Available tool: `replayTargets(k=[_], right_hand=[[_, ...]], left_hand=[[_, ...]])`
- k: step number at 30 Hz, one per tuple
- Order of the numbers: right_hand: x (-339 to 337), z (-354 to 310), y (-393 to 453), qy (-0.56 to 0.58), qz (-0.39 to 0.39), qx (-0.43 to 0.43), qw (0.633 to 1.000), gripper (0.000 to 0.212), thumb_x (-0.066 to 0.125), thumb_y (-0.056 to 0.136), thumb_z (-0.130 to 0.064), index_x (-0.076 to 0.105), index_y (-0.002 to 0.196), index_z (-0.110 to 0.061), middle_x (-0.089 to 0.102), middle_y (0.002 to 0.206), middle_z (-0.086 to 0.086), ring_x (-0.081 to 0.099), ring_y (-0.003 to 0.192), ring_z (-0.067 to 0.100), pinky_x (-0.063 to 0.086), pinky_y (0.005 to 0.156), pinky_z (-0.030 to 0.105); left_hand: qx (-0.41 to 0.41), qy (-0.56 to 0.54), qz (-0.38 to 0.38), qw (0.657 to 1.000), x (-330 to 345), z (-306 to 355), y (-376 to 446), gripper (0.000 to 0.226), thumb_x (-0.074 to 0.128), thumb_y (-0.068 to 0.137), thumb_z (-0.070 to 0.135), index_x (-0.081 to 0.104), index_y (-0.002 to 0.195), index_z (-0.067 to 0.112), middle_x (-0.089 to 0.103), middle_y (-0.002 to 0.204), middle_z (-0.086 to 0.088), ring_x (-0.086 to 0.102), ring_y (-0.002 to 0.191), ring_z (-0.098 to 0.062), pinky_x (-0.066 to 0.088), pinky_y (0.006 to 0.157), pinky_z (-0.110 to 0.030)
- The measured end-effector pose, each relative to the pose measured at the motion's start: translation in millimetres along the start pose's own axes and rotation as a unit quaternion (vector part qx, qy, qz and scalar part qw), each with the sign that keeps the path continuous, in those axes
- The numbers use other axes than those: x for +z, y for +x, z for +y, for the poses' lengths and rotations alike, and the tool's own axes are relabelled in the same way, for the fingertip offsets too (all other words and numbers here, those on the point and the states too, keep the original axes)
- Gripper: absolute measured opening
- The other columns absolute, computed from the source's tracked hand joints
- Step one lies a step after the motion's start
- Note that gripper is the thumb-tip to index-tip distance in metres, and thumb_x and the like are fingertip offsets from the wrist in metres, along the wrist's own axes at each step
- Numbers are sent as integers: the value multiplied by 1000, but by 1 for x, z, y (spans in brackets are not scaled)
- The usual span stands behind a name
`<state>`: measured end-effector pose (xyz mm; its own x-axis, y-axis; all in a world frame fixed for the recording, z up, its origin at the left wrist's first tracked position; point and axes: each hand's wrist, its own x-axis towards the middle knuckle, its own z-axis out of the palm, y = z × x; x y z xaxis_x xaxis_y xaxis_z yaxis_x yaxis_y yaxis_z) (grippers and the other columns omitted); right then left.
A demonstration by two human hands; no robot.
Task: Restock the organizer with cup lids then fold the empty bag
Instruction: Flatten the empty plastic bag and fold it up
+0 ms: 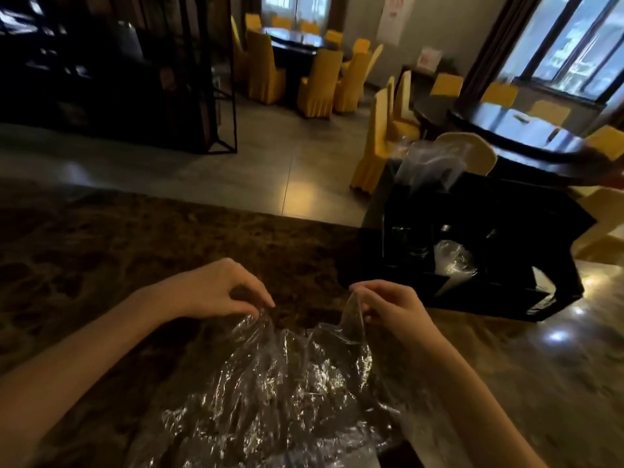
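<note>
1. The left hand [219, 288] has its thumb and fingertips [270, 304] pressed together on one far corner of the clear plastic bag [280, 393]. The film rises to that pinch in a small crumpled peak.

2. From this grip the bag runs down and toward the person. Its long axis seems to lie from the two pinched corners back toward the body, spread crinkled over the dark marbled counter [101, 265].

3. Between the two grips the far edge of the bag sags. It is not pulled taut, and the two hands are near each other but apart.

4. The right hand [391, 309] is closed on the other far corner, lifted a little higher than the left one, so that side stands up as a flap.

5. Both hands are about equally near the bag's far edge. Neither has the advantage; my judgement is that the coming fold turns on bringing that held edge toward the body, along the long axis, over the part lying flat.

6. Beyond and to the right of the right grip stands the black organizer [506, 231], well apart from the bag. Clear plastic shows in and above its compartments; whether those are the lids I cannot tell in this dim light.

7. Restocking looks finished, and the folding is just starting.
</note>
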<state>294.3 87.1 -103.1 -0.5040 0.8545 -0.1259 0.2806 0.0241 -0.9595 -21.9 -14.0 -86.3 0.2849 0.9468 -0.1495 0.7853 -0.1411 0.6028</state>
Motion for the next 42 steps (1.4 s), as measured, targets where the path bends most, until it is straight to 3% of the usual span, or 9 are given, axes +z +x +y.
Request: replayTargets(k=[5, 9, 12, 20, 24, 30, 34, 38, 42], right_hand=[[2, 2, -4, 80, -7, 2, 997, 38, 59, 96, -53, 79, 108, -22, 66, 84, 8, 71, 82, 18, 58, 73, 24], [6, 5, -7, 78, 10, -15, 997, 26, 67, 94, -41, 81, 102, -20, 71, 79, -3, 69, 78, 13, 58, 72, 23], [8, 6, -11, 54, 26, -22, 998, 17, 66, 99, -27, 81, 99, -20, 79, 87, 2, 75, 81, 13, 58, 70, 22], [-4, 9, -13, 58, 102, -15, 993, 19, 63, 101, -28, 79, 91, -21, 72, 74, -5, 71, 70, 12, 60, 65, 25], [-9, 16, -12, 27, 115, -16, 993, 21, 62, 102, -29, 77, 89, -21, 73, 79, 0, 70, 78, 20, 59, 72, 36], [-22, 17, -6, -53, 141, -7, 989, 20, 62, 102, -25, 75, 90, -15, 72, 78, 4, 65, 69, 10, 53, 60, 18], [-20, 19, 1, -87, 128, 1, 988, 20, 62, 102, -27, 75, 94, -14, 72, 79, 5, 64, 65, 4, 52, 60, 16], [-11, 16, 12, -41, 118, 40, 991, 20, 62, 102, -27, 75, 93, -15, 67, 76, 4, 63, 69, 10, 53, 68, 27], [-11, 21, 10, 26, 94, 77, 992, 22, 60, 103, -30, 75, 102, -14, 69, 83, 4, 65, 81, 18, 52, 78, 36]], left_hand=[[25, -65, 40, 997, 10, -12, -8, 27, 77, 85, 15, 79, 103, 36, 75, 97, 19, 70, 93, 4, 55, 86, -18], [40, -86, 65, 993, 17, -15, -16, 27, 77, 84, 15, 80, 99, 38, 74, 98, 20, 71, 90, 1, 56, 80, -16], [38, -109, 79, 990, 19, -13, -23, 25, 79, 82, 14, 82, 94, 35, 75, 97, 19, 72, 89, -1, 57, 80, -17], [0, -123, 192, 974, 9, -29, -48, 34, 78, 78, -6, 83, 88, 26, 79, 93, 14, 74, 91, -4, 56, 85, -19], [-27, -115, 234, 965, 4, -44, -57, 33, 78, 77, -7, 82, 88, 24, 80, 93, 12, 75, 92, -7, 58, 87, -26], [-96, -115, 312, 938, -1, -71, -67, 28, 80, 77, 7, 81, 88, 33, 76, 91, 24, 70, 92, 6, 51, 81, -17], [-123, -113, 328, 930, -5, -85, -66, 28, 79, 77, 8, 79, 85, 35, 74, 87, 31, 68, 91, 11, 51, 80, -8], [-137, -116, 304, 936, -10, -93, -61, 25, 78, 80, 6, 81, 89, 30, 78, 96, 13, 71, 98, -6, 54, 96, -38], [-153, -109, 195, 963, -22, -98, -65, 34, 77, 83, 9, 78, 94, 41, 74, 111, 16, 65, 112, -7, 50, 103, -48]])
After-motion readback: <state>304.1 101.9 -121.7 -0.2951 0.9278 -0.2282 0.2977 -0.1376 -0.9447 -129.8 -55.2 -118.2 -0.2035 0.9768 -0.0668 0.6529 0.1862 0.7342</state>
